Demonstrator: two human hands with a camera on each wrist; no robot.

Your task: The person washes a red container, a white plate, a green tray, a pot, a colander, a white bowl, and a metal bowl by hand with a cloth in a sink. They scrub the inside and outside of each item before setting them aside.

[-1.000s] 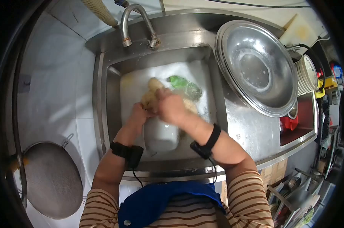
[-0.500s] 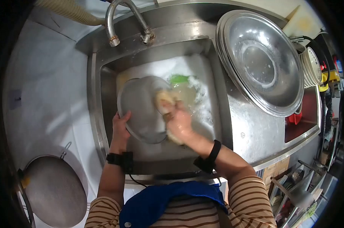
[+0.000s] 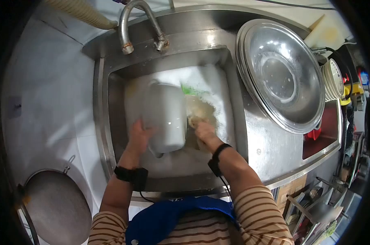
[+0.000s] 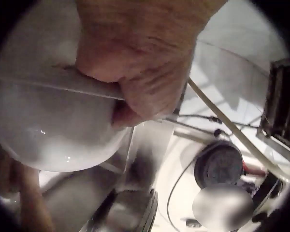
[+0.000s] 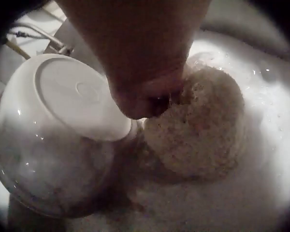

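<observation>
A white plastic basin [image 3: 167, 116] is tilted on its side over the soapy water, its outer wall and base turned to the right. My left hand [image 3: 138, 138] grips its rim on the left; in the left wrist view the fingers [image 4: 128, 118] hook over that edge. My right hand [image 3: 205, 132] holds a tan loofah [image 5: 203, 128] just right of the basin, low over the water. In the right wrist view the loofah looks round and porous, beside the basin's base [image 5: 79, 94]. A green piece [image 3: 188, 90] shows in the foam behind the basin.
The steel sink [image 3: 238, 134] surrounds both hands, with a faucet [image 3: 125, 30] at its back left. Large metal bowls [image 3: 279, 77] are stacked on the right drainboard, near a stack of small dishes [image 3: 333, 81]. A round pan [image 3: 58, 208] stands at lower left.
The basin first lay low with both hands on the loofah above it. Then the left hand lifted and turned it while the right rubbed it. Now the loofah has moved off it, rightward.
</observation>
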